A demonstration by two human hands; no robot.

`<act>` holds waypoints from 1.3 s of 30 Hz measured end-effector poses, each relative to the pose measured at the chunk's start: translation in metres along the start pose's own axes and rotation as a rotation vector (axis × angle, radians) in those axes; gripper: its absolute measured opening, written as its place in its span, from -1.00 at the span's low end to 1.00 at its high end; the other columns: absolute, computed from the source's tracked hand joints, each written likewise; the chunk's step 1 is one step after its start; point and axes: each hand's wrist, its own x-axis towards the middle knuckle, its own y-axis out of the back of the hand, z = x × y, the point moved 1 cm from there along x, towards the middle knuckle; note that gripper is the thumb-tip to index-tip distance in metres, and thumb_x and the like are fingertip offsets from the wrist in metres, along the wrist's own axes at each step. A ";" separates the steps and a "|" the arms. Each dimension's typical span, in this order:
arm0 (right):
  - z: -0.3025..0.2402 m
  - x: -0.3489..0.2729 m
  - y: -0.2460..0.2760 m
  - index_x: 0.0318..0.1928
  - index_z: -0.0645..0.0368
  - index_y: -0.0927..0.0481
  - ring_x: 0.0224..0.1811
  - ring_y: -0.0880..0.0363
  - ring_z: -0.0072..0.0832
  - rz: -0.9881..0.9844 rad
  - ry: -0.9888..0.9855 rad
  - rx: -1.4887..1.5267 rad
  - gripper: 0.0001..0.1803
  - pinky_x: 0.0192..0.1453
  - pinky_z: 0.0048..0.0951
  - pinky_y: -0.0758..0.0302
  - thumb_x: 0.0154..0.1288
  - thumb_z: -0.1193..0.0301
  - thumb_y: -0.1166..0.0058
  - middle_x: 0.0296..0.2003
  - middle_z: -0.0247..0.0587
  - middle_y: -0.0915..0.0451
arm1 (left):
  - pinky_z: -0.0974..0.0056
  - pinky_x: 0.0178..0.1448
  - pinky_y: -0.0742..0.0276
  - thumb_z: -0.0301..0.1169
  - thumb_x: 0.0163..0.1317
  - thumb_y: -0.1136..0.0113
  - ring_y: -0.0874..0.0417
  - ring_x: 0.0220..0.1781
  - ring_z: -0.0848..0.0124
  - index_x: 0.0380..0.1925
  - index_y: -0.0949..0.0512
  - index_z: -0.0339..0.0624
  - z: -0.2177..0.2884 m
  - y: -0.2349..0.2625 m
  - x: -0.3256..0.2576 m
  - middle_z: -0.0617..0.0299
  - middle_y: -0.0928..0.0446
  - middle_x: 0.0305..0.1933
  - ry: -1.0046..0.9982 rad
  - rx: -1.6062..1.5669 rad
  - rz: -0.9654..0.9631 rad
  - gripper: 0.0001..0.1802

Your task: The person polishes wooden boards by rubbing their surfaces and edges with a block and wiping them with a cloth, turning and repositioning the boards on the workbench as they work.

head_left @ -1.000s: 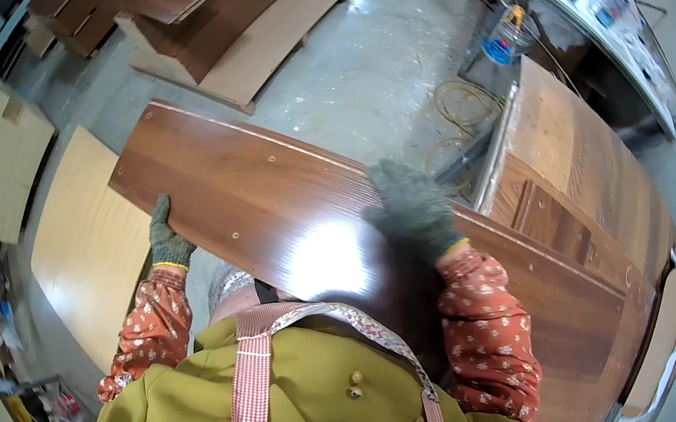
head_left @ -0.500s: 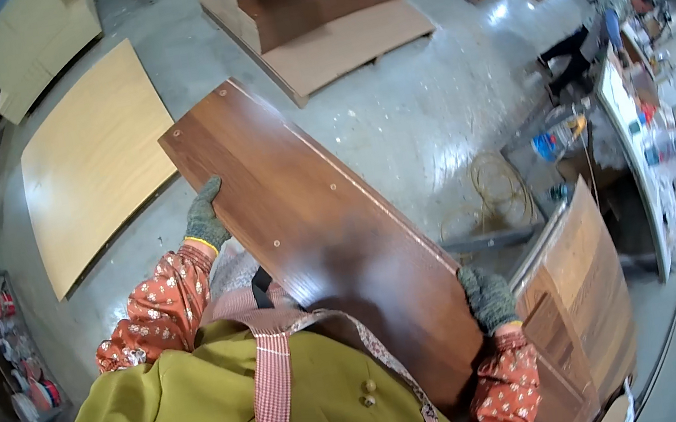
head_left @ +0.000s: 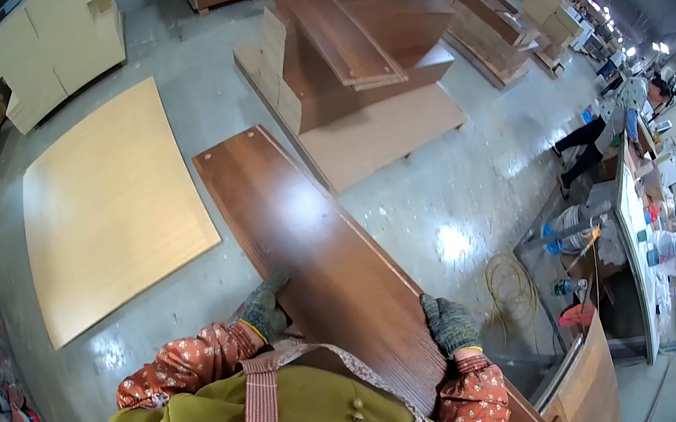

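A long brown wood-grain panel (head_left: pixel 322 250) lies slantwise in front of my body, its far end pointing ahead and slightly left. Small round holes or fittings show near its far corners. My left hand (head_left: pixel 265 309), in a dark grey knitted glove with a yellow cuff edge, grips the panel's left edge. On the right edge, nearer to me, my gloved right hand (head_left: pixel 450 324) holds on, its fingers along the side. The undersides of both hands' grips are hidden by the panel.
A pale yellow board (head_left: pixel 115 205) lies on the floor at left. Ahead stands a stack of brown panels (head_left: pixel 372 42) on a base board (head_left: pixel 379 136). To the right are a cluttered workbench (head_left: pixel 637 249), a coiled yellow hose (head_left: pixel 510 289) and a person (head_left: pixel 604 128) beyond.
The panel has swung to point more straight ahead, and both hands have moved with it. My left hand sits lower along its edge. The view has shifted, showing more of the stack ahead.
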 end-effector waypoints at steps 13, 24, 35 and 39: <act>-0.010 0.127 0.102 -0.41 0.14 -0.64 -0.23 -0.55 0.13 0.090 -0.380 -0.053 -0.43 -0.13 0.03 -0.45 0.34 -0.11 0.10 -0.38 0.16 -0.60 | -0.01 0.24 -0.49 -0.39 0.34 -0.07 -0.56 0.13 0.09 0.02 -0.50 -0.25 0.184 -0.052 0.093 0.01 -0.55 0.06 -0.233 -0.239 -0.066 -0.71; -0.016 0.402 0.170 -0.48 0.14 -0.63 -0.35 -0.58 0.07 0.264 -0.226 -0.040 -0.43 -0.20 0.00 -0.47 0.37 -0.08 0.13 -0.48 0.11 -0.60 | -0.05 0.36 -0.38 -0.38 0.31 -0.12 -0.47 0.23 0.03 0.20 -0.34 -0.25 0.367 -0.171 0.202 -0.05 -0.43 0.21 -0.448 -0.225 0.006 -0.53; -0.072 0.622 0.182 -0.40 0.08 -0.64 -0.39 -0.60 0.01 0.403 -0.168 0.069 -0.45 -0.23 -0.03 -0.49 0.36 -0.12 0.14 -0.53 0.01 -0.61 | -0.08 0.31 -0.41 -0.34 0.30 -0.17 -0.51 0.18 0.01 0.21 -0.34 -0.26 0.546 -0.193 0.307 -0.06 -0.45 0.19 -0.589 -0.231 -0.007 -0.48; -0.099 0.700 0.180 -0.35 0.04 -0.64 -0.41 -0.60 0.02 0.385 -0.223 0.007 -0.50 -0.24 0.00 -0.49 0.37 -0.09 0.14 -0.49 0.00 -0.63 | -0.13 0.33 -0.39 -0.28 0.30 -0.19 -0.45 0.24 -0.01 0.24 -0.32 -0.22 0.623 -0.187 0.377 -0.06 -0.39 0.27 -0.492 -0.206 -0.027 -0.44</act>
